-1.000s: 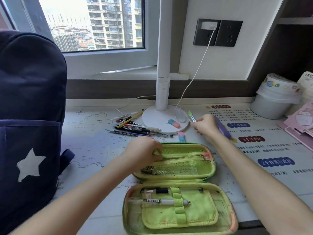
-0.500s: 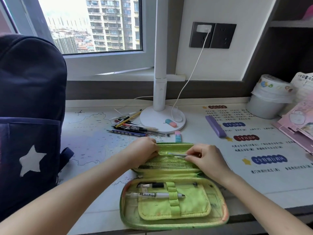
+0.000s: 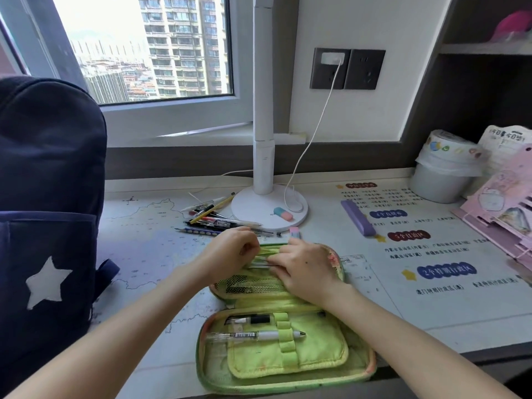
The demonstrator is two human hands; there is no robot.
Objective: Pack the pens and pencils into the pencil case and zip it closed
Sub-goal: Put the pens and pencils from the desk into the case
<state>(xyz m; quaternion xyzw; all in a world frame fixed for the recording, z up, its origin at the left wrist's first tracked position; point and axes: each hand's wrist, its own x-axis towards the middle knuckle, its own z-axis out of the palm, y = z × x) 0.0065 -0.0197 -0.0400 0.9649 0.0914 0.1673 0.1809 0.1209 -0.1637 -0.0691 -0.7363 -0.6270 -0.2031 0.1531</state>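
Observation:
A green pencil case (image 3: 357, 367) lies open flat at the desk's front edge. Its near half holds a white pen (image 3: 256, 336) under an elastic loop and a black pen (image 3: 249, 320) above it. My left hand (image 3: 233, 253) pinches the upper edge of the far half's mesh pocket. My right hand (image 3: 305, 267) rests on that pocket and holds a thin pen (image 3: 259, 264) that lies across its mouth. A heap of pens and pencils (image 3: 214, 218) lies behind the case, left of the lamp base.
A white desk lamp (image 3: 264, 208) stands behind the case, with an eraser (image 3: 283, 213) on its base and another eraser (image 3: 294, 233) on the desk. A purple box (image 3: 357, 217) lies to the right, a dark backpack (image 3: 49, 197) at left, a white bin (image 3: 440, 168) and pink stand (image 3: 501, 208) far right.
My right hand left the lamp base with a thin pen and came back to the case's far half. It now presses the pen at the mesh pocket. The left hand kept hold of the pocket edge.

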